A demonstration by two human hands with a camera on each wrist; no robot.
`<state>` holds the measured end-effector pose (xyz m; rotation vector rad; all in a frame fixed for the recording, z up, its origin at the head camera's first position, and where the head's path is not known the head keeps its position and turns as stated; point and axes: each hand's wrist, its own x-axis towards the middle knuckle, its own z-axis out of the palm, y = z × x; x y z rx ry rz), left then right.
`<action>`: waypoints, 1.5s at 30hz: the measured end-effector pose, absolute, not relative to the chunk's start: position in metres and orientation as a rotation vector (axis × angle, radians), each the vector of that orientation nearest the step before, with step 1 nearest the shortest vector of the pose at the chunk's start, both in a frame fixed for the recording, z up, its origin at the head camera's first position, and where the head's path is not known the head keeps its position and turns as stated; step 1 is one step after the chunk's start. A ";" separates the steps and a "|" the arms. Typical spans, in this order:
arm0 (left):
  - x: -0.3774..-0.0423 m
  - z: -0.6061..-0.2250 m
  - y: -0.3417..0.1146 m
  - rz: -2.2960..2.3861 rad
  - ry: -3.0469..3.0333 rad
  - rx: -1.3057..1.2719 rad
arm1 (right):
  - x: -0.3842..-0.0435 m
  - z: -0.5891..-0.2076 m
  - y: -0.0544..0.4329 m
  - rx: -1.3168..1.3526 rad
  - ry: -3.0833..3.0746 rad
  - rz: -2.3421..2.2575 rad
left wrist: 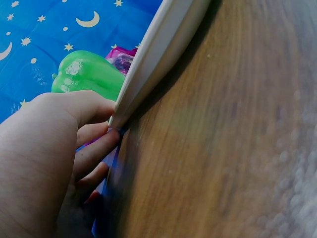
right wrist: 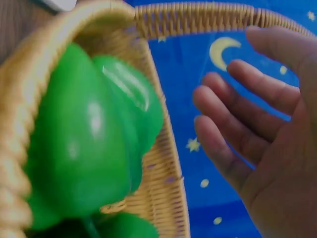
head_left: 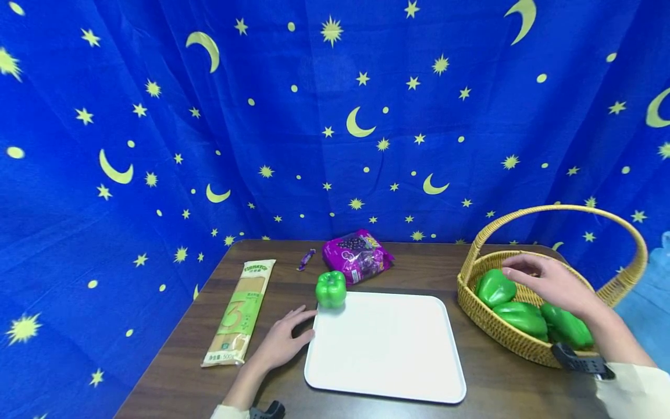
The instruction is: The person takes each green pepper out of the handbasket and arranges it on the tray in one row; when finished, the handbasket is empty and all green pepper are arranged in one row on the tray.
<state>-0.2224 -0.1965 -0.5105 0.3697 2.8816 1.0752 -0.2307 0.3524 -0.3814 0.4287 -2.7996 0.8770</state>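
Observation:
A white tray (head_left: 387, 349) lies on the table, with a green bell pepper (head_left: 331, 290) standing on its far left corner. My left hand (head_left: 285, 340) rests at the tray's left edge, fingertips touching the rim, as the left wrist view also shows. On the right stands a wicker basket (head_left: 473, 297) with a tall handle, holding several green bell peppers (right wrist: 84, 134). Above the basket's opening is my right hand (head_left: 555, 285), its fingers loosely bent and nothing in them. In the right wrist view that hand (right wrist: 262, 114) shows an open palm beside the peppers.
A pasta packet (head_left: 239, 314) lies left of my left hand. Behind the tray sit a purple candy bag (head_left: 357, 256) and a small purple-wrapped candy (head_left: 306, 259). The basket's arched handle (head_left: 560, 208) rises beyond my right hand. A blue star-patterned cloth (head_left: 314, 145) hangs behind the table.

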 end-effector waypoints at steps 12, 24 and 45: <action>-0.222 -0.511 -0.197 1.067 2.883 0.383 | -0.260 -0.398 0.375 0.394 -2.785 0.824; -0.221 -0.508 -0.197 1.084 2.886 0.354 | -0.276 -0.414 0.370 0.467 -2.972 0.915; -0.222 -0.509 -0.196 1.084 2.872 0.334 | -0.276 -0.416 0.367 0.527 -2.999 0.873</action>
